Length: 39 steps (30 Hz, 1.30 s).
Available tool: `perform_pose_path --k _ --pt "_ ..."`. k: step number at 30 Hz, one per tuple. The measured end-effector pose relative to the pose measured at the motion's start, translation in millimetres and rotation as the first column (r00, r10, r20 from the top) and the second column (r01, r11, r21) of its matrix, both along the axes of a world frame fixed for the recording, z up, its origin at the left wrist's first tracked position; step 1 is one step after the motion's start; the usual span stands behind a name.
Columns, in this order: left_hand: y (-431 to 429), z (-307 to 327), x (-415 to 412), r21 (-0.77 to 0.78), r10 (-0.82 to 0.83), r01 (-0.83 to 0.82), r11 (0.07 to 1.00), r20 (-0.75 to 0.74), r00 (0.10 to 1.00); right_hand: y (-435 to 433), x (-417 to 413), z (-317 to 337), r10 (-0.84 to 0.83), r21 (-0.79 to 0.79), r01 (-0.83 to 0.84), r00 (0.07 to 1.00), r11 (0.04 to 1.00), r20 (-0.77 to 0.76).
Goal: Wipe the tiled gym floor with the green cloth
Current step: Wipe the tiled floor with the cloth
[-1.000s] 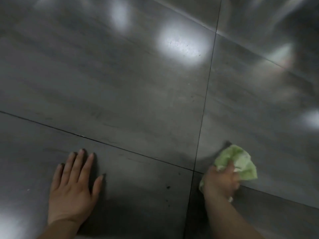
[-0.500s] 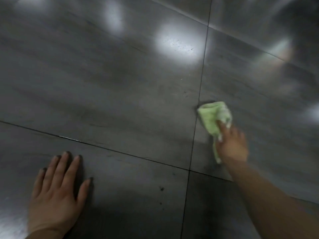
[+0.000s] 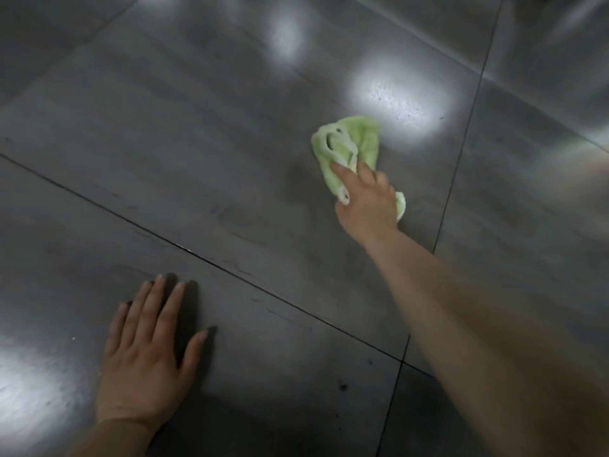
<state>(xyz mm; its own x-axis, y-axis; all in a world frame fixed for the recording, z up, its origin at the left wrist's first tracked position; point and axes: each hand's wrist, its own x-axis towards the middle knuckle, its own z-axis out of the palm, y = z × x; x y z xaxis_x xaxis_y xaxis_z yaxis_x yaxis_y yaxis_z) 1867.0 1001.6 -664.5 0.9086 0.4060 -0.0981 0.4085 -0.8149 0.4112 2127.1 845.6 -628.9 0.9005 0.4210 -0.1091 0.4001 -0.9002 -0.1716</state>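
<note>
Glossy grey floor [image 3: 197, 133] all around, big tiles split by thin dark seams, ceiling lights bouncing off it in white patches. Right hand [image 3: 365, 206] is stretched far out, fingers pressing the bunched green cloth [image 3: 346, 143] flat to the tile just short of the brightest glare patch. Left hand [image 3: 145, 361] is planted well apart from it, palm down, fingers spread, holding nothing, taking the body's weight by the look of it. Now the risks: that cloth is crumpled, not folded, so it may roll under the fingers and skip patches. The arm is at full reach, so pressure at the far end is likely weak. And if this shine means damp tile, the bracing palm could slide. Dark specks near the seam crossing [image 3: 342, 385] could easily be missed.
</note>
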Motion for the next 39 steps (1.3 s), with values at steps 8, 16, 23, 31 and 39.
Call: perform_pose_path --k 8,16,23,31,39 --pt "0.3 -1.2 2.6 0.065 0.101 -0.097 0.993 -0.071 0.992 -162.1 38.7 23.5 -0.674 -0.012 0.677 0.731 0.736 -0.107" --pt "0.9 -3.7 3.0 0.131 0.088 -0.079 0.988 -0.065 0.994 54.4 9.1 2.7 -0.126 0.101 0.135 0.988 0.986 -0.093" --pt "2.3 1.4 0.2 0.119 0.083 -0.073 0.99 -0.084 0.993 -62.6 -12.5 3.5 -0.147 0.123 0.141 0.988 0.982 0.045" --pt "3.2 2.4 -0.3 0.158 0.082 -0.065 0.985 -0.102 0.991 -43.9 -97.5 4.1 -0.637 0.037 0.643 0.763 0.765 -0.11" --pt "35.8 16.1 -46.0 0.222 -0.016 0.009 0.975 0.03 0.999 -22.7 -145.7 -1.1 0.014 0.02 -0.013 1.0 1.0 -0.003"
